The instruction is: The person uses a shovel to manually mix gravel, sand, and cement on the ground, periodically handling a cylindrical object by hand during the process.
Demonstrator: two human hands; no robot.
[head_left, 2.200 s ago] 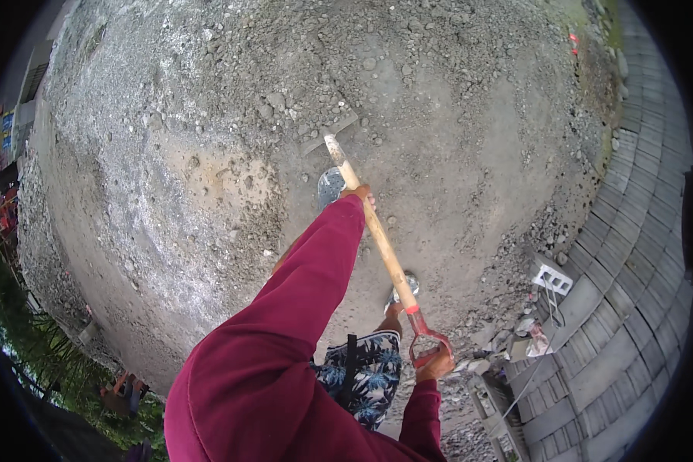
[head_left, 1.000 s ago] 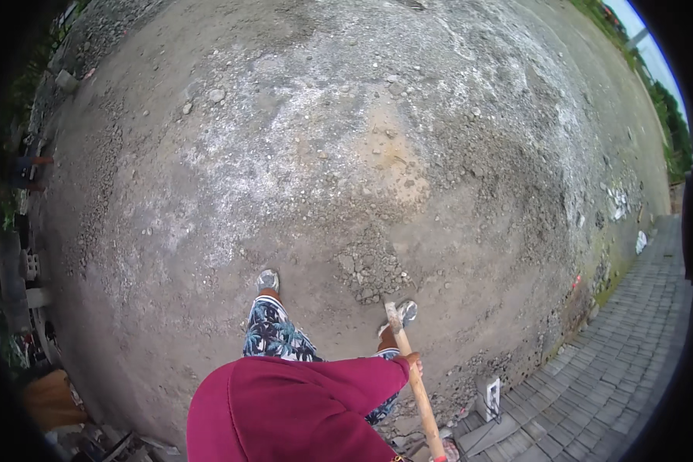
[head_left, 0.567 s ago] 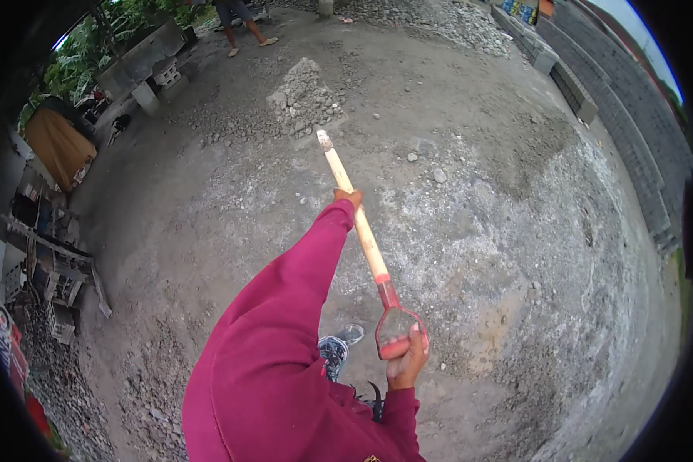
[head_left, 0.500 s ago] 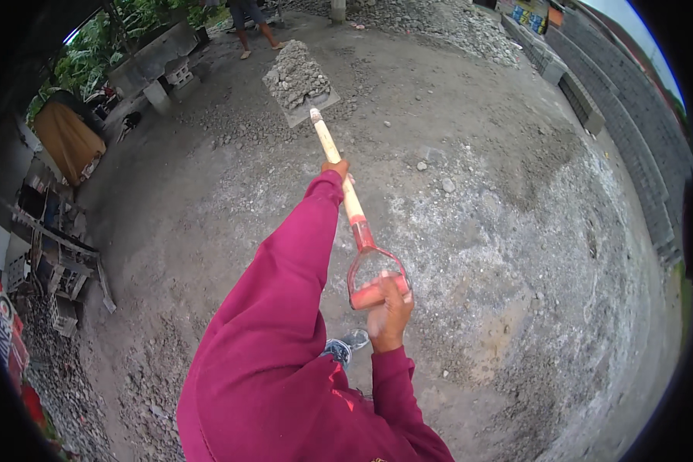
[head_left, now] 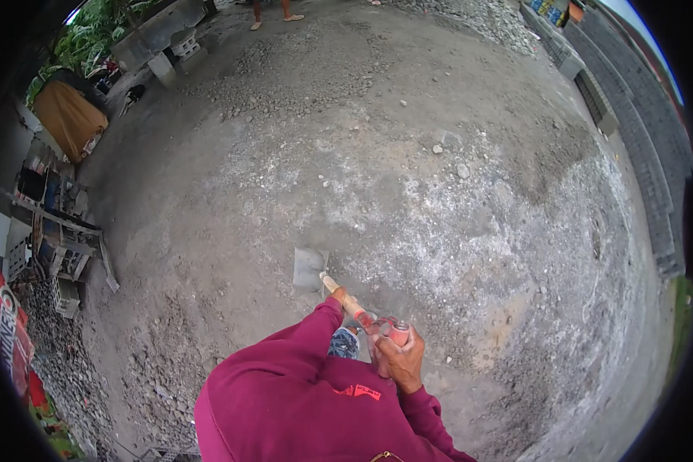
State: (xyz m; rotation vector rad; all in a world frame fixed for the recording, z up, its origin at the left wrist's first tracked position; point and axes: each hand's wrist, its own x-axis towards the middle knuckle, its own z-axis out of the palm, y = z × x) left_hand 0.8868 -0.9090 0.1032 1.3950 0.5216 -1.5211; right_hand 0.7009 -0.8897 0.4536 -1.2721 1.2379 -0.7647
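Observation:
I hold a shovel with a pale wooden shaft (head_left: 340,295) and a red D-shaped grip (head_left: 396,333). My right hand (head_left: 399,359) is closed over that grip close to my body. My left hand (head_left: 339,295) wraps the shaft lower down, at the end of my maroon sleeve (head_left: 300,346). The flat grey blade (head_left: 309,269) points down at the grey gravelly ground (head_left: 408,185) just ahead of me. It looks bare, with nothing heaped on it.
Loose stones lie scattered over the ground (head_left: 460,170). A brown covered heap (head_left: 68,118) and cluttered frames (head_left: 58,239) stand at the left. Another person's feet (head_left: 271,17) show at the far top. Paved strips and a low kerb (head_left: 593,100) run along the right.
The shovel, stretched out ahead with a load of grey mix half a second ago, has swung down and back; the blade is near my feet and looks bare. The view has turned too.

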